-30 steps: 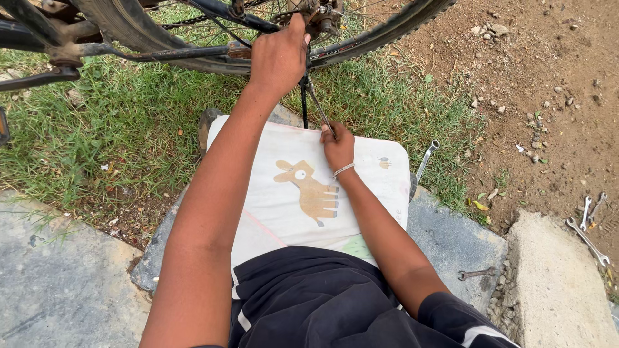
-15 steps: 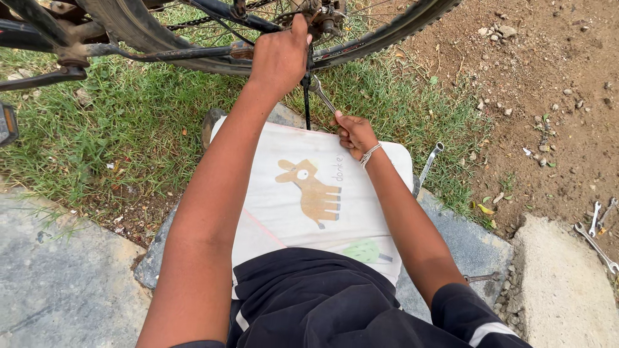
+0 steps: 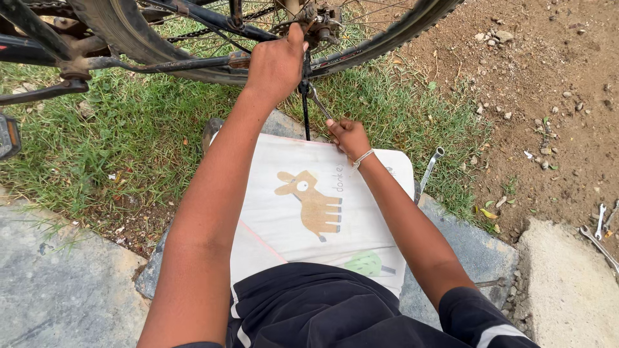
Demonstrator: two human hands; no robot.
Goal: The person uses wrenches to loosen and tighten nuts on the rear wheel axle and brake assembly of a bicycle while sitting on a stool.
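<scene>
- We've got a white cloth (image 3: 322,206) with a brown animal print right under the forearms.
- Loose wrenches (image 3: 599,225) lie well off right of the hands, on dirt.
- Grass (image 3: 129,135) sits left.

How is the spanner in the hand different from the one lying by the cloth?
The right hand grips the held spanner, lifted and slanting up to the bicycle's rear hub; the loose spanner lies untouched beside the white cloth. The held one is partly hidden by fingers; the loose one shows most of its length. Both are slim grey metal.
</scene>
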